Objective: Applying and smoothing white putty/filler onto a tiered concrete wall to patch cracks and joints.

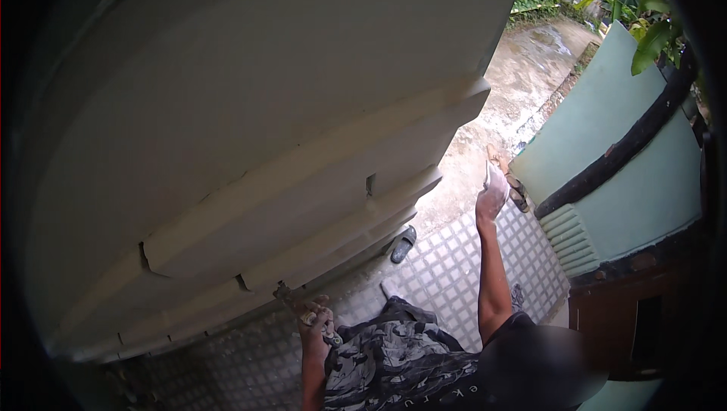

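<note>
- Left hand [316, 318] has its fingers curled in, closed around a flat, dark-ended tool [283, 292], looks kinda like a scraper. Too small to tell exactly what it is.
- The tool's end sticks out past the fingers, right by the lower edge of the wall molding. Can't tell if it's actually touching.
- Right hand [494, 193] is way out on an almost straight arm, well apart from the left, with whitish dusty stuff on the skin. Fingers look drawn in and there's a pale thin thing [487, 175] at them, but I can't tell how tight the grip is, or if it's a grip at all.
- Between the arms there's a black-and-grey patterned shirt [394, 346].
- Big pale wall [265, 70] fills the left side, with stepped ledges [333, 146] and a few dark gaps in them.
- Dark slipper [404, 244] sits on the checkered tile floor [454, 256], near the foot of the wall.
- Over on the right: a light green panel [598, 115] with a thick dark pole [606, 165] across it, and a brown cabinet [613, 320] below.
- Further out, bright bare ground [541, 55] and green leaves [651, 47].
</note>
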### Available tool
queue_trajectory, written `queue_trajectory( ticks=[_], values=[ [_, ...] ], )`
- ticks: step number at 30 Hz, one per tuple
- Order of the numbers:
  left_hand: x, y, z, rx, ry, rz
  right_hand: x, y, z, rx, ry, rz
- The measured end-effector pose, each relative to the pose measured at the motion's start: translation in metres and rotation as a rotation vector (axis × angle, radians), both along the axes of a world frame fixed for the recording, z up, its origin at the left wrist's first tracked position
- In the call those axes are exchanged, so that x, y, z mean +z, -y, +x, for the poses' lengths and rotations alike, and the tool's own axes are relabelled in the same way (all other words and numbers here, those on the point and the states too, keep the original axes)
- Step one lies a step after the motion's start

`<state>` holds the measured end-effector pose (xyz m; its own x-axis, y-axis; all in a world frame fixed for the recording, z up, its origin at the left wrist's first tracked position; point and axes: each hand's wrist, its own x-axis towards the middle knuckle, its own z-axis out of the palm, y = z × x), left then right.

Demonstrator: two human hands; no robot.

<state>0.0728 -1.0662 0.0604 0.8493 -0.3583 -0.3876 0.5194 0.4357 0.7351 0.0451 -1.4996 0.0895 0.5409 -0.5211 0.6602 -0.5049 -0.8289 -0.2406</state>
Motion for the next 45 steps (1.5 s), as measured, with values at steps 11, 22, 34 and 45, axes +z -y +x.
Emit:
queue_trajectory(
  ticks=[11,22,34,45],
  values=[
    [0.000,-0.030,0.002,0.074,0.081,-0.065,0.007,-0.009,-0.005,-0.322,0.054,0.236],
    [-0.013,-0.067,-0.003,0.106,0.076,-0.066,0.034,-0.050,0.007,-0.186,0.136,0.075],
    [-0.014,-0.121,-0.016,0.060,0.073,-0.117,0.038,-0.325,0.050,1.023,-0.084,0.108],
    [-0.037,-0.168,-0.023,0.227,0.053,-0.035,0.037,-0.383,0.069,0.783,0.003,0.033]
  ],
)
